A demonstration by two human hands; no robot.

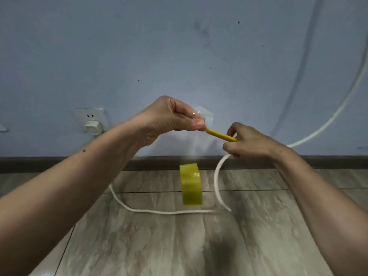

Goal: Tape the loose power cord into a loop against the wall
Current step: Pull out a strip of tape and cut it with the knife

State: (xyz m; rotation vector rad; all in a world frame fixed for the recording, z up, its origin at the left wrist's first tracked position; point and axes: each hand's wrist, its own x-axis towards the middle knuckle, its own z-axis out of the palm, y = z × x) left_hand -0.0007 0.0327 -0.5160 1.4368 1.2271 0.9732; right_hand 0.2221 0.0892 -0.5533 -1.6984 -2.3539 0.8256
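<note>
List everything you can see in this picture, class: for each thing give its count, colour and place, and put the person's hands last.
Power cord: one, white, curving down the wall at right, through the right hand, then lying on the floor.
Tape roll: one, yellow, on edge on the floor near the baseboard.
Tape strip: one, yellow, stretched between both hands.
Wall socket: one, white, low on the wall at left, with a plug in it.
Wall: one, pale blue.
Baseboard: one, dark brown, at the wall's foot.
Floor: one, grey wood-look.
Hands: left hand pinches the strip; right hand holds strip and cord.
</note>
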